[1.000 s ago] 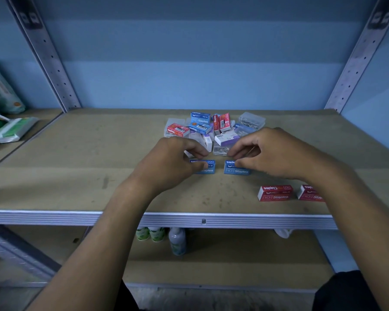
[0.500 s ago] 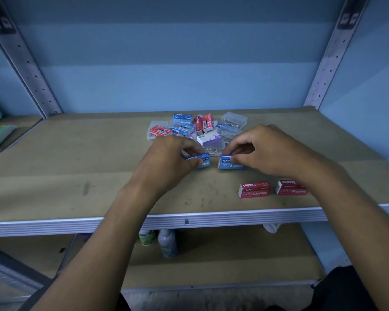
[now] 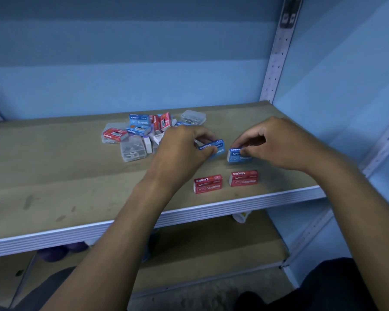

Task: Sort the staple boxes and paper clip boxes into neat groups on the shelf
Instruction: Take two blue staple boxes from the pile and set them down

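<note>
Blue staple box pinched in left hand, another in right hand

I have a single view, worn on the head, looking forward and down onto the shelf from close in front of its front edge, angled slightly rightward; the shelf's right upright rises beyond its far right corner.

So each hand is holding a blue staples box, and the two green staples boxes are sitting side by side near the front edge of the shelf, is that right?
Not quite: the two boxes near the shelf front edge are red, not green, as the head view shows. The left hand and right hand each hold a blue staples box.
</note>
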Tool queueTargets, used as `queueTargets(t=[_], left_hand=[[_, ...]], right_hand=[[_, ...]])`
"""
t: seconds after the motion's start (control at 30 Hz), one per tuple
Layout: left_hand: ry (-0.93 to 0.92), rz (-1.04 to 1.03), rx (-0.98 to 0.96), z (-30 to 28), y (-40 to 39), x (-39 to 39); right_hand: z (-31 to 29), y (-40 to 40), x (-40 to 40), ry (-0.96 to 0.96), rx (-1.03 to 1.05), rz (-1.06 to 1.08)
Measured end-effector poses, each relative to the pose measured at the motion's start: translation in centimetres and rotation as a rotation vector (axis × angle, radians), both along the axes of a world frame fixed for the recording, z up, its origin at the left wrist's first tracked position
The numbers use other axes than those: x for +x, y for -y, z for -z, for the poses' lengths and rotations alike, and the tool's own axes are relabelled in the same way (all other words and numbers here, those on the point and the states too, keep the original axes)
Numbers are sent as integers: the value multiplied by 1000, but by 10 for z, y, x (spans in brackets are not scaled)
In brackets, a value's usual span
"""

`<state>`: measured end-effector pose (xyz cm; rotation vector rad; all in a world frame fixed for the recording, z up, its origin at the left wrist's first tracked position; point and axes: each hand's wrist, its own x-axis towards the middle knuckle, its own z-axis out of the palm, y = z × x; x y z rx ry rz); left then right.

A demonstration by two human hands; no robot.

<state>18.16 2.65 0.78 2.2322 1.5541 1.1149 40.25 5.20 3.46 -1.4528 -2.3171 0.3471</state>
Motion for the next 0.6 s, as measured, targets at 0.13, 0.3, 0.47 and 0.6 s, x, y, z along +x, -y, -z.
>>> queueTargets(t=[0.13, 0.3, 0.47, 0.6], left_hand=[[18, 53, 5, 0, -4, 29], [70, 110, -2, 1, -10, 62], [39, 144, -17, 6, -11, 87], [12, 172, -35, 11, -11, 101]], right_hand=[[0, 6, 29, -25, -12, 55], [2, 12, 61, -15, -22, 136], [5, 18, 87, -31, -25, 198], [7, 24, 103, -37, -34, 233]])
